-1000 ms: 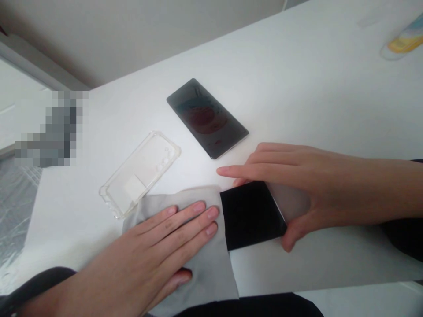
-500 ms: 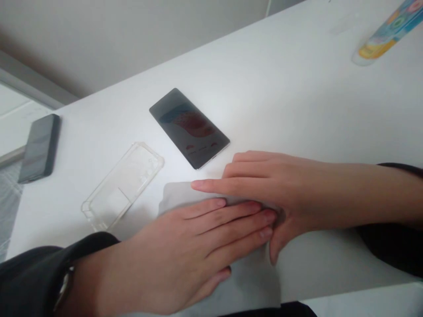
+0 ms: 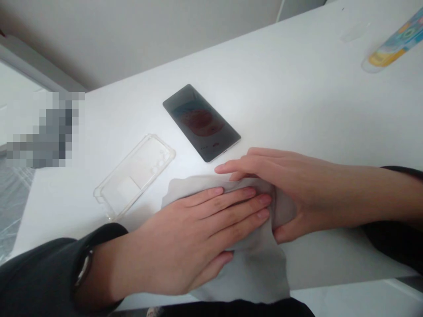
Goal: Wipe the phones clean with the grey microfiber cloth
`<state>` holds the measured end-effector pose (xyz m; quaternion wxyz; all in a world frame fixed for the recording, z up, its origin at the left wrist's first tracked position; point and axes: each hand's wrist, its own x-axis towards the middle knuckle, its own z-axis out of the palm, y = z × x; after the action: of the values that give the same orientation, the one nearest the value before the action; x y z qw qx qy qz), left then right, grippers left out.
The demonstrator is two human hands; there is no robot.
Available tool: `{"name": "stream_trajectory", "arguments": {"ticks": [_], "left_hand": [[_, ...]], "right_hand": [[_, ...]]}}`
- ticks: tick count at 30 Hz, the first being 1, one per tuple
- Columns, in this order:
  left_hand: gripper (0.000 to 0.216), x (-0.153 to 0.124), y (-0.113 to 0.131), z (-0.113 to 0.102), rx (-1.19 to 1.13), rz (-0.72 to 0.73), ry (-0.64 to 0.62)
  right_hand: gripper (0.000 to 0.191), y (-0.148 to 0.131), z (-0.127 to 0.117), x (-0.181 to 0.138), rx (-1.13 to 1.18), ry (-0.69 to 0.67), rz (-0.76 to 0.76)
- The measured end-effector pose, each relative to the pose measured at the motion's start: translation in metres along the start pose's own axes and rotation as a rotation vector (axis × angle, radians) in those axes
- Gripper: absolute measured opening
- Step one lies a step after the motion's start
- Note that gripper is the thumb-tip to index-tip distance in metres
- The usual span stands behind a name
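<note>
On a white table [image 3: 297,88], a phone [image 3: 201,123] and a clear case [image 3: 134,176] lie apart. The black slab seen earlier is now hidden, apparently wrapped in a grey cloth [image 3: 251,273]; the left hand [image 3: 194,237] presses flat, fingers extended, while the right hand [image 3: 291,198] pinches the fold between fingers and thumb.

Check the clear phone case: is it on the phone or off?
Off: the clear phone case lies on the white table, apart from the black smartphone, whose edges show no case.
</note>
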<state>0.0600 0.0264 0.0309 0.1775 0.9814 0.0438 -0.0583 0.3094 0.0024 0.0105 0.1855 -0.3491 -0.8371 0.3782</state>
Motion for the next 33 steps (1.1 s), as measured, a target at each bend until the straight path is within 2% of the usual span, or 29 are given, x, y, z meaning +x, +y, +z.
{"name": "stream_trajectory", "arguments": {"ticks": [4,8,12,14,17,20,24,33], "left_hand": [[0.061,-0.022,0.001,0.002,0.045,-0.054,0.013],[0.063,-0.051,0.003,0.006,0.124,-0.105,0.033],[0.068,-0.074,0.009,0.01,0.175,-0.19,0.016],[0.068,-0.079,0.011,0.012,0.191,-0.203,0.014],[0.066,-0.08,0.013,0.013,0.237,-0.19,0.026],[0.063,-0.077,0.014,0.013,0.298,-0.176,0.043],[0.065,-0.072,0.014,0.012,0.342,-0.15,0.027],[0.062,-0.044,0.012,0.006,0.363,-0.093,0.004]], "right_hand": [[0.088,-0.001,0.0,0.0,-0.014,-0.006,0.003],[0.074,-0.001,0.001,-0.001,-0.026,-0.014,0.003],[0.082,0.002,0.003,-0.003,-0.067,0.006,0.006],[0.079,0.005,0.003,-0.004,-0.127,0.054,-0.014],[0.065,0.007,0.003,-0.005,-0.194,0.102,-0.04],[0.06,0.005,0.001,-0.004,-0.18,0.082,-0.046],[0.061,0.003,0.0,-0.001,-0.157,0.063,-0.042],[0.075,0.008,0.003,0.001,-0.138,0.111,-0.099]]}}
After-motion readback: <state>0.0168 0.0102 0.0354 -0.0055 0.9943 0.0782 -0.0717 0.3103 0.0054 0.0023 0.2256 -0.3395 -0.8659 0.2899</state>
